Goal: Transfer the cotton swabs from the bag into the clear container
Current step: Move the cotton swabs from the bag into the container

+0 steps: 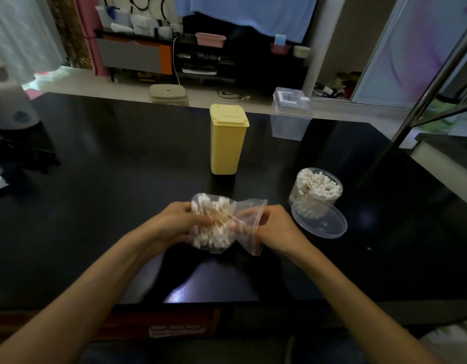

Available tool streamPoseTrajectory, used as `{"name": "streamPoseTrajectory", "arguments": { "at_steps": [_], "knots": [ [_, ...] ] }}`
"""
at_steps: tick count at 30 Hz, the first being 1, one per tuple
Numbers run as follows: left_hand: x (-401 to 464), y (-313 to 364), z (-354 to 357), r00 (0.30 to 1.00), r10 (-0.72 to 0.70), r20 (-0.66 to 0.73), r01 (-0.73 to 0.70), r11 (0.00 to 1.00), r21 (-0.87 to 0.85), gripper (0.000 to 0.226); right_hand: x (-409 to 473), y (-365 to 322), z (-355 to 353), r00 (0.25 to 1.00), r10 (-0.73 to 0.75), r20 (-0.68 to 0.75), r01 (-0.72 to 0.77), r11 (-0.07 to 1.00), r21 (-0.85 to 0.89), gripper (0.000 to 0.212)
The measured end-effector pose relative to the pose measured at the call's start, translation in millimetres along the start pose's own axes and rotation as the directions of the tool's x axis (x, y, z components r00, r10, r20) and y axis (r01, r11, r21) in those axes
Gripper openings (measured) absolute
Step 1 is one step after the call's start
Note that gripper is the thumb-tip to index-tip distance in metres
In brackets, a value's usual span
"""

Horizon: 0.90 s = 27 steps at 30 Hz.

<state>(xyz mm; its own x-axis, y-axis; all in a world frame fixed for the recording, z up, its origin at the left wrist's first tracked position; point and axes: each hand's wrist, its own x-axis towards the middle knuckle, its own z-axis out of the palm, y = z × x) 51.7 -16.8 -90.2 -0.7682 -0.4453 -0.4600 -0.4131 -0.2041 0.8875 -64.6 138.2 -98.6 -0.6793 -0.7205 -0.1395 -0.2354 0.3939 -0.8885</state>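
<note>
Left hand [178,223] gripped the swab-filled end of the bag [221,224] above the black table [109,206]; right hand [274,227] had fingers inside its open mouth, pinching cotton swabs [214,232]; clear container [316,190] sat right, part-filled, lid [320,222] leaning against it.

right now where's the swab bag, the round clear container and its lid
swab bag [216,227], head view, on the swab-filled middle
round clear container [316,189], head view, on its side wall
lid [329,227], head view, on its flat centre
</note>
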Motion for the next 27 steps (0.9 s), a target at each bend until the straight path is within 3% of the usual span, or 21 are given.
{"name": "streamPoseTrajectory", "arguments": {
  "at_steps": [5,9,13,18,22,26,27],
  "knots": [
    [-2.7,0.2,6.4,0.998,0.065,-0.003,-0.065,0.997,-0.037,0.045,-4.5,-6.6,0.0,0.993,-0.115,-0.036,0.110,0.986,-0.125,0.033],
    [-6.7,3.7,6.3,0.994,0.091,0.064,-0.084,0.991,-0.101,0.039,-4.0,-8.7,-5.1,0.986,-0.163,0.024,0.165,0.982,-0.095,0.023],
    [-4.6,4.0,0.7,0.991,0.104,0.089,-0.103,0.995,-0.012,0.033,-5.5,-10.7,-15.0,0.979,-0.121,0.166,0.133,0.989,-0.063,0.015],
    [-5.3,3.7,5.5,0.987,0.139,0.077,-0.140,0.990,0.000,0.035,0.6,-1.8,-8.5,0.993,-0.109,0.039,0.110,0.993,-0.033,0.008],
    [-7.3,1.2,9.7,0.983,0.168,0.078,-0.168,0.986,-0.009,0.037,3.7,2.6,-2.9,0.991,-0.120,0.054,0.127,0.983,-0.133,0.025],
    [-5.1,3.4,6.6,0.985,0.156,0.073,-0.155,0.988,-0.021,0.033,4.8,1.5,-4.0,0.991,-0.121,0.053,0.125,0.989,-0.081,0.002],
    [-4.4,4.1,5.7,0.986,0.151,0.074,-0.150,0.989,-0.013,0.032,5.3,0.7,-4.4,0.992,-0.116,0.050,0.119,0.990,-0.071,0.008]
  ]
}}
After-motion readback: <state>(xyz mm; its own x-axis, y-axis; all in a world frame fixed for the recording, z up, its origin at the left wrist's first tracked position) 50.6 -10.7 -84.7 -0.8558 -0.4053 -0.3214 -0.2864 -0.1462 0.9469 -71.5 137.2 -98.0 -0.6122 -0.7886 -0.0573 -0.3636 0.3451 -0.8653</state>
